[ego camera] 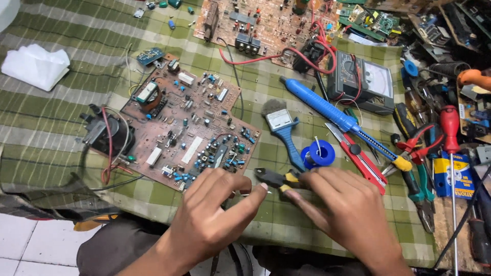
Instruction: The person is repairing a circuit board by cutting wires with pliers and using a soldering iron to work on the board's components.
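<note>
Partly hidden: small black-and-yellow cutting pliers (277, 179), low centre of the frame, their handles covered by the right hand (348, 209); only the dark jaws and a yellow patch show. Whether the jaws grip anything cannot be told. A thin pale wire beside the left thumb is too small to make out.

Left hand (207, 217): enters from the lower edge, palm down, fingers loosely curled and holding nothing, thumb stretched toward the pliers' tip and touching or just short of it.

Right hand: enters from the lower right, fingers bent around the pliers' handles in a grasp.

Adjacent items: large brown circuit board (186, 128) on the green checked cloth (61, 128), just above the left hand; blue spool of solder (318, 153) just above the right hand; blue-handled brush (282, 130) beside it.

Labelled goods: yellow-and-blue printed rectangular pack (460, 176), right edge, partly covered by a red-handled screwdriver (451, 133); black analogue meter (364, 82), upper right, dial face pale.

Cut off: white crumpled tissue (36, 64), upper left, whole; second board at top edge, cropped.
</note>
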